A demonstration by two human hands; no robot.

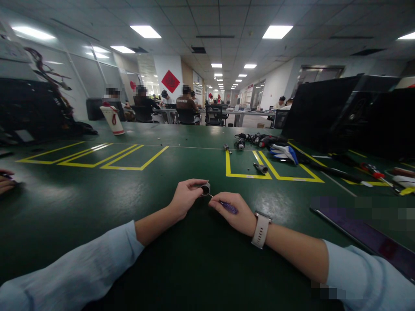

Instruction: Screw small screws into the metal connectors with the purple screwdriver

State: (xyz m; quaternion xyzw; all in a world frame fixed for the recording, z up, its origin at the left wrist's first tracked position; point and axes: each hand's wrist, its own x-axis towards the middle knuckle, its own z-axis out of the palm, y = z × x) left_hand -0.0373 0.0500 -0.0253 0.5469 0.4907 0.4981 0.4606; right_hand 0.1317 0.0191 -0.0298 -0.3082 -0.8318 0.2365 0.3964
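Observation:
Over the middle of the green table [181, 259], my left hand [185, 196] is closed on a small round grey metal part [205, 188], its dark hollow end turned toward me. Just right of it, my right hand [235, 209] grips a screwdriver [229, 207] with a purple translucent handle. The thin shaft points at the metal part's opening; whether the tip touches it I cannot tell. Beyond my right hand, a metal fitting [260, 168] lies across a yellow tape line, and a smaller one [227, 148] rests farther back.
Yellow tape outlines [142, 168] mark the table on both sides. At the right lie blue-and-white gloves [283, 154], cabled tools [256, 140], a red-handled screwdriver [372, 170] and a dark flat tablet-like device [366, 233]. A paper cup [112, 119] stands back left. Another person's hand [5, 181] shows at the left edge.

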